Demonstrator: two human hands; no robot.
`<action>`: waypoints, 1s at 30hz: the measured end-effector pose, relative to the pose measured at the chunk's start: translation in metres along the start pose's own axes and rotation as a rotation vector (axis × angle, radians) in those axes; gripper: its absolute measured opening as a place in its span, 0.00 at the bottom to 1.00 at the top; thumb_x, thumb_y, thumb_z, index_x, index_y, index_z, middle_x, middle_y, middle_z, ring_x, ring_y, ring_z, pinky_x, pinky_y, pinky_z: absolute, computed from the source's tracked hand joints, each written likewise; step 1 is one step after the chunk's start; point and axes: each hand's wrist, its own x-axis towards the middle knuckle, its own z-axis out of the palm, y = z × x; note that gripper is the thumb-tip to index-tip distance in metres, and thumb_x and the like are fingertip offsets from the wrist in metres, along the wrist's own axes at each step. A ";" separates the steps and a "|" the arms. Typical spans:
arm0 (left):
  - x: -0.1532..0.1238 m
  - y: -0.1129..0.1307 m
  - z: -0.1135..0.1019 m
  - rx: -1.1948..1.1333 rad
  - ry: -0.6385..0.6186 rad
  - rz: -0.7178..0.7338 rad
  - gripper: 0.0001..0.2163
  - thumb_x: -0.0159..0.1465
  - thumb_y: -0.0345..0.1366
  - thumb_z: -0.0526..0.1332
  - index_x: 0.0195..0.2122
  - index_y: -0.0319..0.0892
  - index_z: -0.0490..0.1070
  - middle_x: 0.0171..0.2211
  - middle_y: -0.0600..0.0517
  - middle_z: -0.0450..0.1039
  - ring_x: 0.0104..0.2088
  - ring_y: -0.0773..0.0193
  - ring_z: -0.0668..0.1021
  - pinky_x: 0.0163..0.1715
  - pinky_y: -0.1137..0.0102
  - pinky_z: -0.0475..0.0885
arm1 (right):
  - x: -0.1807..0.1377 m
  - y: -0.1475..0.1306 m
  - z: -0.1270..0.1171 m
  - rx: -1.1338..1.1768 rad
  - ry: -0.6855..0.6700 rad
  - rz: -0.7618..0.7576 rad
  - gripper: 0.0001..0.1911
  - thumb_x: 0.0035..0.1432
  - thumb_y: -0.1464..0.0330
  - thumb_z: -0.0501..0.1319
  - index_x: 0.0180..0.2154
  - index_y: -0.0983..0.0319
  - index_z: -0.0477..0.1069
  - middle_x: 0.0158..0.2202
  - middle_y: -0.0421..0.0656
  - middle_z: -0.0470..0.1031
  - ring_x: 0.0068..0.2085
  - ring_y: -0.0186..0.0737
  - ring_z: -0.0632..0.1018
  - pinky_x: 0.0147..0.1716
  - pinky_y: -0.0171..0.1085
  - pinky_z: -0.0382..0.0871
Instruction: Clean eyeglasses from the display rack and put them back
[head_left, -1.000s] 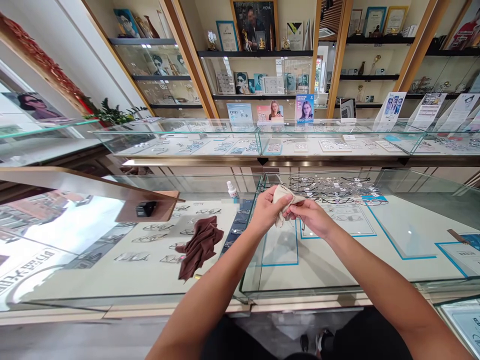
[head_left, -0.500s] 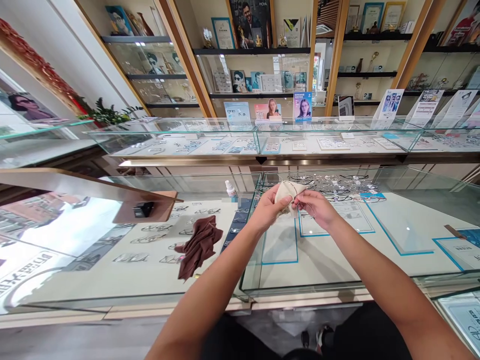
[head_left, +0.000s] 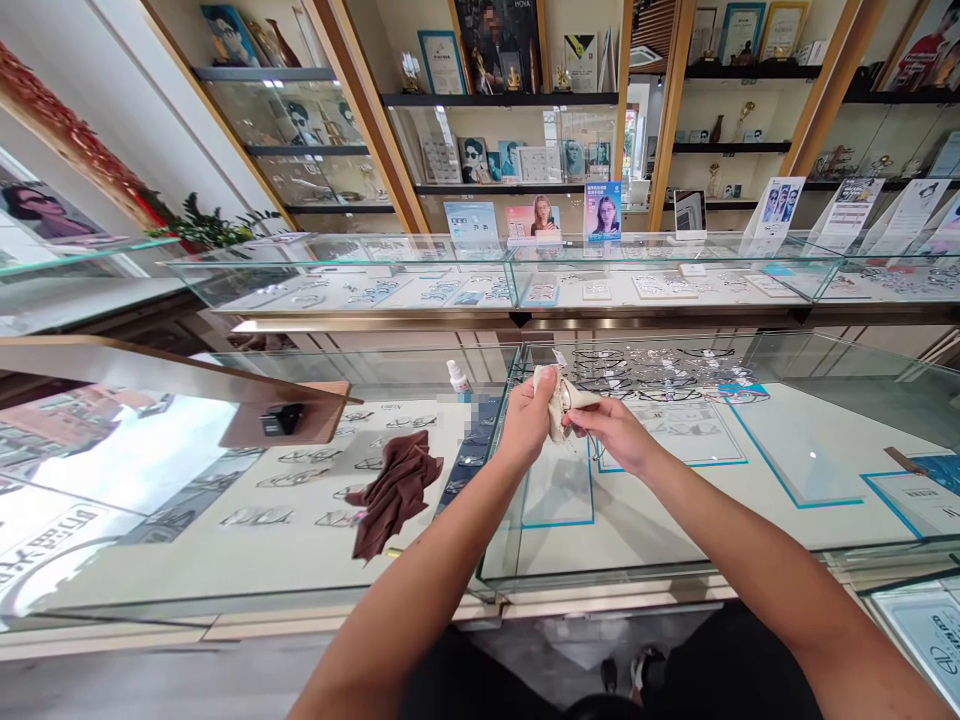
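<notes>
Over the glass counter (head_left: 675, 520), my left hand (head_left: 525, 425) is closed around a small beige cloth (head_left: 553, 400) bunched between both hands. My right hand (head_left: 616, 430) pinches the same cloth from the right, and a thin dark spectacle frame (head_left: 596, 450) hangs partly visible just below its fingers. The lenses are hidden inside the cloth. The two hands touch each other above the counter's middle seam.
A brown cloth (head_left: 394, 490) lies on the left counter glass. A small white spray bottle (head_left: 458, 378) stands at the counter's far edge. Many spectacle frames (head_left: 660, 375) lie in the case under the glass. A second glass showcase (head_left: 525, 285) and wall shelves stand beyond.
The hands have shifted slightly left and drawn closer together. The beige cloth, spread wider between the fingers before, is now bunched tighter against my left hand.
</notes>
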 end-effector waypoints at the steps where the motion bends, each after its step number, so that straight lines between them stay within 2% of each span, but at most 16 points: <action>1: 0.002 -0.002 -0.001 -0.001 0.016 -0.004 0.31 0.57 0.69 0.67 0.23 0.43 0.67 0.15 0.56 0.65 0.17 0.66 0.71 0.18 0.72 0.64 | 0.000 -0.001 -0.001 -0.004 0.008 -0.012 0.16 0.44 0.54 0.77 0.27 0.59 0.81 0.29 0.41 0.80 0.32 0.36 0.71 0.35 0.39 0.60; 5: 0.009 -0.006 -0.006 -0.053 0.088 -0.055 0.29 0.59 0.68 0.66 0.31 0.42 0.73 0.24 0.51 0.76 0.34 0.56 0.82 0.31 0.68 0.75 | 0.002 -0.013 -0.011 0.052 0.062 -0.064 0.15 0.47 0.55 0.76 0.26 0.59 0.79 0.30 0.42 0.80 0.32 0.36 0.70 0.36 0.40 0.62; 8: 0.011 -0.007 -0.006 -0.076 0.111 -0.102 0.29 0.59 0.68 0.65 0.37 0.42 0.76 0.32 0.47 0.81 0.45 0.50 0.83 0.42 0.63 0.78 | 0.005 -0.022 -0.021 0.115 0.162 -0.129 0.14 0.46 0.57 0.76 0.27 0.57 0.79 0.32 0.41 0.81 0.33 0.36 0.71 0.37 0.39 0.63; 10: 0.010 -0.007 -0.005 -0.049 0.093 -0.137 0.31 0.58 0.69 0.65 0.37 0.42 0.77 0.33 0.46 0.82 0.47 0.49 0.83 0.44 0.62 0.78 | 0.006 -0.026 -0.027 0.131 0.219 -0.163 0.14 0.45 0.57 0.77 0.27 0.57 0.79 0.33 0.41 0.81 0.34 0.37 0.72 0.37 0.39 0.64; 14: 0.004 -0.009 -0.002 0.038 -0.047 -0.192 0.33 0.58 0.71 0.63 0.37 0.41 0.79 0.34 0.46 0.82 0.45 0.50 0.82 0.43 0.63 0.76 | 0.009 -0.028 -0.031 0.113 0.253 -0.190 0.15 0.45 0.55 0.77 0.28 0.57 0.80 0.36 0.41 0.82 0.36 0.37 0.74 0.37 0.39 0.65; 20: -0.006 -0.011 0.006 0.068 -0.190 -0.159 0.34 0.56 0.73 0.63 0.33 0.41 0.79 0.31 0.49 0.80 0.35 0.58 0.79 0.36 0.68 0.74 | 0.006 -0.023 -0.021 0.069 0.234 -0.163 0.16 0.43 0.53 0.79 0.29 0.55 0.82 0.36 0.40 0.83 0.36 0.39 0.76 0.39 0.40 0.69; 23: -0.008 -0.012 0.008 0.059 -0.229 -0.160 0.33 0.57 0.71 0.64 0.31 0.41 0.78 0.28 0.51 0.77 0.30 0.62 0.76 0.31 0.70 0.70 | 0.004 -0.019 -0.015 0.071 0.211 -0.138 0.17 0.41 0.52 0.80 0.29 0.55 0.83 0.35 0.41 0.83 0.39 0.42 0.78 0.42 0.42 0.72; 27: -0.009 -0.013 0.009 0.021 -0.237 -0.156 0.32 0.55 0.69 0.69 0.36 0.40 0.79 0.26 0.52 0.75 0.30 0.64 0.76 0.32 0.71 0.70 | 0.004 -0.015 -0.012 0.063 0.190 -0.120 0.20 0.40 0.51 0.80 0.29 0.56 0.82 0.36 0.42 0.84 0.41 0.43 0.79 0.44 0.43 0.73; 30: -0.009 -0.011 0.009 0.032 -0.242 -0.165 0.32 0.54 0.68 0.71 0.35 0.38 0.78 0.26 0.53 0.73 0.26 0.68 0.72 0.28 0.73 0.66 | 0.004 -0.014 -0.012 0.062 0.190 -0.123 0.20 0.41 0.50 0.80 0.30 0.56 0.82 0.37 0.41 0.83 0.41 0.42 0.79 0.45 0.42 0.73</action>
